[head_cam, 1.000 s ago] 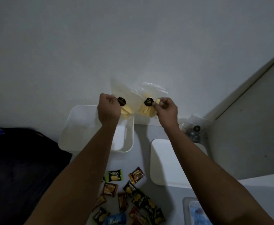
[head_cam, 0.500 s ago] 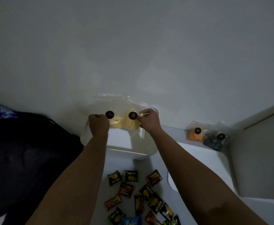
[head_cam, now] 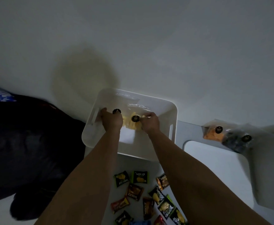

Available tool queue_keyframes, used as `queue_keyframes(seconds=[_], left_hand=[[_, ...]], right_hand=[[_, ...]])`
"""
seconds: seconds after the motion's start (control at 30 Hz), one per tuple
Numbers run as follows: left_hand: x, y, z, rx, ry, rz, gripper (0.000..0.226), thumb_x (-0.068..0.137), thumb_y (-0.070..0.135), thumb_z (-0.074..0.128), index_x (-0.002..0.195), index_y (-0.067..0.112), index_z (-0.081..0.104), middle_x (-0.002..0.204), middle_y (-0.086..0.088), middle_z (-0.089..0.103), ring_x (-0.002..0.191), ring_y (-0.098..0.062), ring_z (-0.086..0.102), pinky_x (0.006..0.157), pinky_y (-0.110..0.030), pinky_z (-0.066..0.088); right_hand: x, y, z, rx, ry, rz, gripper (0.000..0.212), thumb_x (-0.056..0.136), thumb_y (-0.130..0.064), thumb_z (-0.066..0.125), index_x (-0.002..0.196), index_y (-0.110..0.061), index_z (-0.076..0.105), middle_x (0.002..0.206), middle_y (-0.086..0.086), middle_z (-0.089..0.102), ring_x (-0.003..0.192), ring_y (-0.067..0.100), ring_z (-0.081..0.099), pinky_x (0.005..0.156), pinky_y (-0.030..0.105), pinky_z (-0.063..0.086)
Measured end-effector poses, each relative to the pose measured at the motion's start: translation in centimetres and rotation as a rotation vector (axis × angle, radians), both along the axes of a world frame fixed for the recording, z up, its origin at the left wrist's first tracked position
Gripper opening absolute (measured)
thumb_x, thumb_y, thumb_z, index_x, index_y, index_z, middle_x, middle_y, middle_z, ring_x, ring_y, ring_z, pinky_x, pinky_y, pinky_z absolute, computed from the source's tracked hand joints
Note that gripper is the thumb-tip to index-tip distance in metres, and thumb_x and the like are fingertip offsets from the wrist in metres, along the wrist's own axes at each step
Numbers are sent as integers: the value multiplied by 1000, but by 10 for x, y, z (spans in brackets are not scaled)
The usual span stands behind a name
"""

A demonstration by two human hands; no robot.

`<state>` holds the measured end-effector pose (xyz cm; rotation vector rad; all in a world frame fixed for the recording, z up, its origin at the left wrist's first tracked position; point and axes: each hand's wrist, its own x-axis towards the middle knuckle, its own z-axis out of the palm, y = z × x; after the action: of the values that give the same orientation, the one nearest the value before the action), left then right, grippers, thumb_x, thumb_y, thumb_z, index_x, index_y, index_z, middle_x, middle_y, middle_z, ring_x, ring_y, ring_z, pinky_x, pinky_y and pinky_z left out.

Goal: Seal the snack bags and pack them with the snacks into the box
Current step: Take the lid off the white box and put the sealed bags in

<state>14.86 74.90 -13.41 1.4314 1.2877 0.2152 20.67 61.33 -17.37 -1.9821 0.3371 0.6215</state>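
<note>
You're working in dim, flat light. A soft round shadow sits on the wall [head_cam: 85,75] above your left hand [head_cam: 111,118]. Wide-angle bending warps the edges. The bags [head_cam: 230,135] right of your right hand [head_cam: 150,122] look smeared; wrappers [head_cam: 149,195] below stay readable.

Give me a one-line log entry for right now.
phase: packing | left hand: holds clear snack bag | right hand: holds second clear bag | both inside white box | small packets: outside

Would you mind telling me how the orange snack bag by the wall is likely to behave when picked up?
The orange bag is clear crinkled film, so probably floppy and a bit slippery. It looks thinly filled, so likely light. Its contents may shift or break if squeezed.
</note>
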Motion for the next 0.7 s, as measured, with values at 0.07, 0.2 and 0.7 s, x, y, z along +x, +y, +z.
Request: queue_keyframes(seconds=[0.07, 0.2, 0.7], left_hand=[[-2, -1, 4, -29, 1, 2, 69, 98, 18, 55, 158, 8, 22, 158, -17, 36, 139, -34, 45, 109, -36, 40], [-12, -10, 21, -70, -33, 22, 83, 92, 20, 56, 160, 10, 11, 155, -18, 37, 137, -37, 46, 114, -47, 40], [-2, -176, 135, 293, -291, -505, 39, 94, 23, 58, 134, 21, 58, 138, -1, 60, 127, -18, 55, 97, -25, 39]], right_hand=[[-3, 1, -2, 23, 46, 15, 39, 78, -19, 78, 113, -25, 61, 113, 10, 68, 106, 35, 70, 89, 54, 60], [-17, -4, 29, -7, 36, 132, 71, 89, -20, 77, 150, -7, 42, 144, 18, 55, 125, 37, 60, 103, 46, 53], [-33, -156, 135, 209, -471, -3, 16, 82, -33, 61, 89, -32, 75, 91, -4, 78, 91, 16, 74, 87, 50, 62]])
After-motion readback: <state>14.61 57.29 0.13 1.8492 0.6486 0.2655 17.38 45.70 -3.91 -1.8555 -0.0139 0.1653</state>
